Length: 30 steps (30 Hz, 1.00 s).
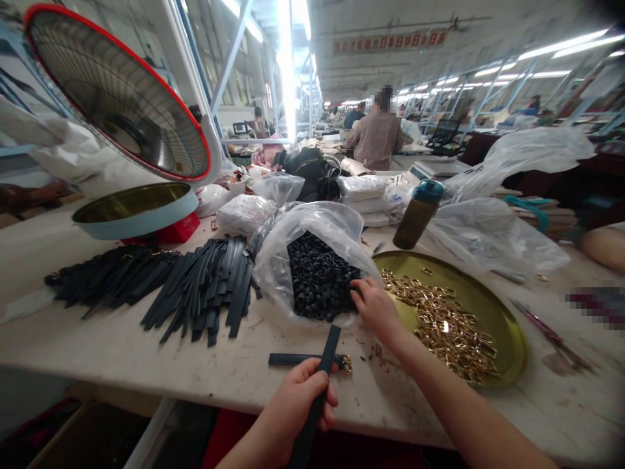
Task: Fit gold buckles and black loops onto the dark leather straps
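Observation:
My left hand (pixel 305 397) is closed round a dark strap (pixel 329 345), which slants up past my thumb and runs down below the frame's edge. Behind it a second dark strap (pixel 293 359) with a gold buckle (pixel 347 363) lies flat on the table. My right hand (pixel 378 306) is at the right side of an open clear plastic bag (pixel 271 270) filled with small black loops (pixel 319 277). Its thumb and fingertips are pinched together at the loops, seemingly on one black loop, though the fingers partly hide it.
A round gold tray (pixel 508 326) of gold buckles (pixel 454 326) sits to the right, with scissors (pixel 551 332) beyond. Loose straps (pixel 209 286) are heaped left. Behind stand a bottle (pixel 418 215), a scale with a round pan (pixel 137 225) and a red-rimmed fan (pixel 122 98). A person (pixel 378 137) sits farther back.

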### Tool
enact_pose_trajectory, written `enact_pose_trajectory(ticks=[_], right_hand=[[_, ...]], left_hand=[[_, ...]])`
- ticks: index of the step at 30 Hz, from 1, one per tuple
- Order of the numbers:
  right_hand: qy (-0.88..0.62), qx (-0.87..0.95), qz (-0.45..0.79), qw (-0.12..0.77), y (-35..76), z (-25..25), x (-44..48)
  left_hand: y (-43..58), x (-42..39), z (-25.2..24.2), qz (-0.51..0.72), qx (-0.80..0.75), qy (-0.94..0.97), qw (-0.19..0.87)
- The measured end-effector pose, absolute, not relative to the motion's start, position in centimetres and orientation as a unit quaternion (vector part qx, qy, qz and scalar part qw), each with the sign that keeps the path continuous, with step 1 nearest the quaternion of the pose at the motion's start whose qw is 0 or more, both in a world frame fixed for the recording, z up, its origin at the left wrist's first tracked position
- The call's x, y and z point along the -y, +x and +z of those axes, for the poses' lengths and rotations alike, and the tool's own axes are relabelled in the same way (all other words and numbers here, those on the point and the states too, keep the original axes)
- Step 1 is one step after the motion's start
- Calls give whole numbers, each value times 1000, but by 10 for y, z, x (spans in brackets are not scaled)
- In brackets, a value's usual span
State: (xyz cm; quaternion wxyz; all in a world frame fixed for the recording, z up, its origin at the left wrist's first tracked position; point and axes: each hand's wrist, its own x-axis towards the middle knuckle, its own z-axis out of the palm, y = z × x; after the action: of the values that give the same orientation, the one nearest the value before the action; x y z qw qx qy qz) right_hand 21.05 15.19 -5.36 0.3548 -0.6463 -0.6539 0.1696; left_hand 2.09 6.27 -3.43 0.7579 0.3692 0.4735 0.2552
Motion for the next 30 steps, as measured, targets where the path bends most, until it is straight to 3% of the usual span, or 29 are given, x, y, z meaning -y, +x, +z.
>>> enact_pose_trajectory(ticks=[4, 9, 13, 16, 19, 25, 30], right_hand=[[-666, 666, 130, 311, 224, -51, -179], [-645, 670, 152, 334, 220, -44, -164], [-618, 659, 245, 353, 213, -39, -124], [-561, 591, 432, 386, 205, -43, -87], [-491, 465, 592, 438, 198, -51, -59], [-449, 309, 653, 525, 185, -63, -39], [-426, 258, 682, 535, 179, -69, -34]], left_hand=[[28, -61, -28, 263, -477, 348, 763], [26, -54, -21, 278, -472, 350, 760], [23, -44, -19, 270, -469, 367, 757], [22, -36, -23, 251, -474, 419, 733], [21, -30, -30, 225, -504, 532, 642], [15, -20, -29, 164, -550, 704, 419], [15, -15, -31, 91, -563, 776, 270]])
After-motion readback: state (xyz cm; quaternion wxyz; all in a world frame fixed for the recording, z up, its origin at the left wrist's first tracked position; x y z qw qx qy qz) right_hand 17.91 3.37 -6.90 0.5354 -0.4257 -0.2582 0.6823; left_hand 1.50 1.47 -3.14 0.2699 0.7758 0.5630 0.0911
